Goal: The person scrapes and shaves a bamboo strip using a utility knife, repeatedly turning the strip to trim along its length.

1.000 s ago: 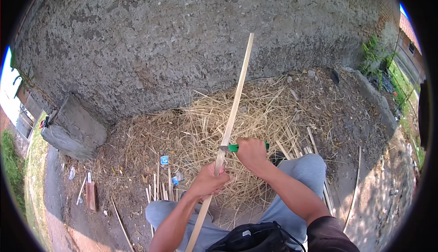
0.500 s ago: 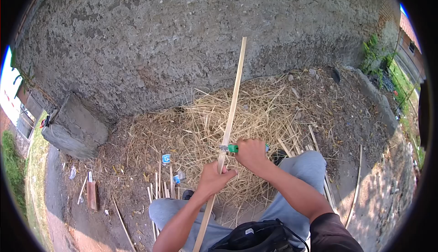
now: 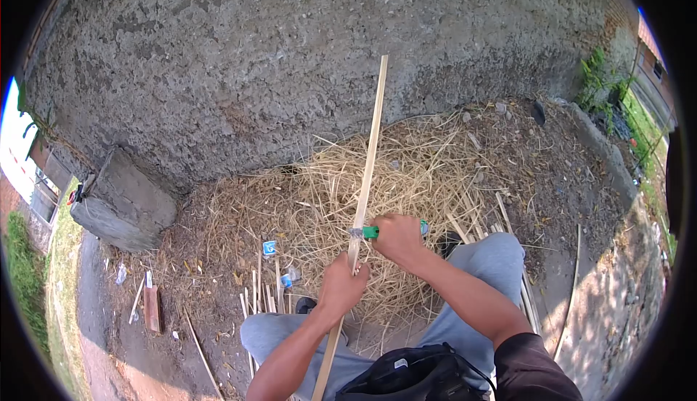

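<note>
A long pale strip of split wood or bamboo (image 3: 372,140) rises from between my knees toward the wall. My left hand (image 3: 344,285) is wrapped round its lower part, thumb against its edge. Just above, my right hand (image 3: 399,238) closes on a tool with a green handle (image 3: 371,232). The tool's short grey metal end (image 3: 356,232) lies across the strip; its exact kind is hard to make out. Most of the handle is hidden inside the fist.
Curly shavings (image 3: 392,183) are heaped below, against a rough wall (image 3: 305,60). Several strips (image 3: 259,288) lie by the left knee, more (image 3: 528,299) by the right. A concrete block (image 3: 127,201) stands left; a reddish-brown piece with a pale end (image 3: 152,308) lies nearby.
My left hand's thumb has drawn in closer to the strip. The tool's metal end remains at about the same spot across the strip. The view has shifted slightly.
</note>
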Tool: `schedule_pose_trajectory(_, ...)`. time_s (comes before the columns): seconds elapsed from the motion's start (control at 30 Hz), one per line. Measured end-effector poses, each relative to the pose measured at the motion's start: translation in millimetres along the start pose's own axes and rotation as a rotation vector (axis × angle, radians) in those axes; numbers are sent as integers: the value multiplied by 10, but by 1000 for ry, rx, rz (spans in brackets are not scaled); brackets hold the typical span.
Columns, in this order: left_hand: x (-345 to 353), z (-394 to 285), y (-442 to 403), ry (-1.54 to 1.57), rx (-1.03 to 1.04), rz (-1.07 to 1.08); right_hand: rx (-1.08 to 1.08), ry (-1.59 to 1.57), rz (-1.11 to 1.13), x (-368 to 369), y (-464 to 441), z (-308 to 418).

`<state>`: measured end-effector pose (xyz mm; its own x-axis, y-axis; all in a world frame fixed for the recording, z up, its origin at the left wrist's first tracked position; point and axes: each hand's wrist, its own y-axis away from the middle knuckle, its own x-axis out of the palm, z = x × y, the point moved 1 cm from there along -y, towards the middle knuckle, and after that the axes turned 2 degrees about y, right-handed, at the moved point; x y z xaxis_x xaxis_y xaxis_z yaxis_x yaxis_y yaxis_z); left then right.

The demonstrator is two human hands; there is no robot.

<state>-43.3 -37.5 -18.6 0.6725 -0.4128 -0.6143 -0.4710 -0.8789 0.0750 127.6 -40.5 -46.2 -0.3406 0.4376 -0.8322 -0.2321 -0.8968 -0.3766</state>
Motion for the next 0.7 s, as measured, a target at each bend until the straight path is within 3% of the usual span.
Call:
schedule_pose_trajectory(0.3, 72, 153, -72, 78, 54, -29, 125, 31, 191, -127, -29, 93)
schedule_pose_trajectory(0.37, 94, 218, -105, 422, -138, 217, 132, 32, 209, -153, -19, 125)
schedule_pose_trajectory(0.5, -10, 112, -79, 598, -323, 399, 101, 55, 286, -300, 9, 148)
schedule_pose_trajectory(0.57, 21, 160, -64, 166, 66, 250, 94, 77, 275, -296, 30, 127)
schedule_pose_trajectory(0.7, 107, 219, 19, 186, 61, 148, 82, 140, 236, -214, 63, 63)
